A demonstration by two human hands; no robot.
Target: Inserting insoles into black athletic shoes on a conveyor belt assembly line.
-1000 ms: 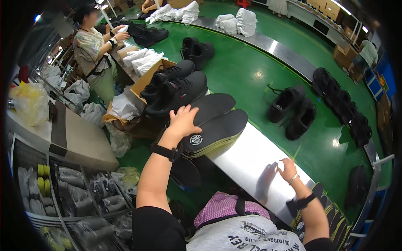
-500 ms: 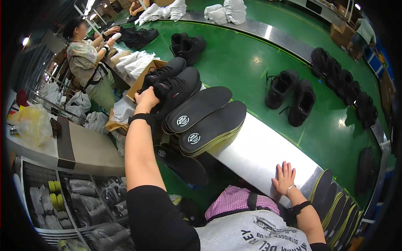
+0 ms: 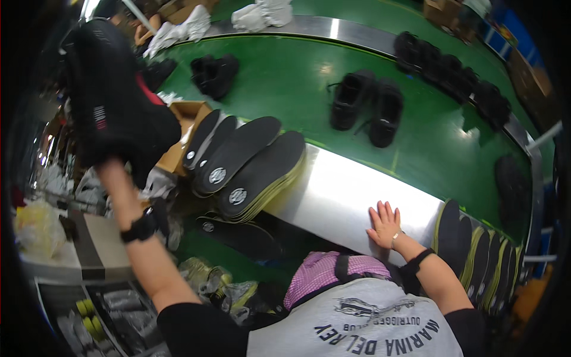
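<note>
Up at the far left, my left hand (image 3: 116, 177) grips a black shoe (image 3: 110, 89) with red trim, held high in the air. Its fingers are largely hidden behind the shoe, which is blurred. A second shoe may be beside it; I cannot make it out clearly. My right hand (image 3: 385, 225) rests flat on the shiny metal ledge (image 3: 339, 190), fingers spread, holding nothing. Between the two hands lie stacks of black insoles (image 3: 267, 172) with yellow-green edges, and a single dark insole (image 3: 235, 237) hangs lower beside them.
A green conveyor belt (image 3: 285, 77) carries a pair of black shoes (image 3: 386, 113) and another pair (image 3: 215, 76) farther left. More insole stacks (image 3: 479, 256) stand right of my hand. An open cardboard box (image 3: 190, 113) sits past the left insoles; a divided bin (image 3: 89, 315) is lower left.
My left hand has lifted the black footwear off the area beside the insoles, up and to the left. The view has shifted; my right hand stays flat on the ledge.
</note>
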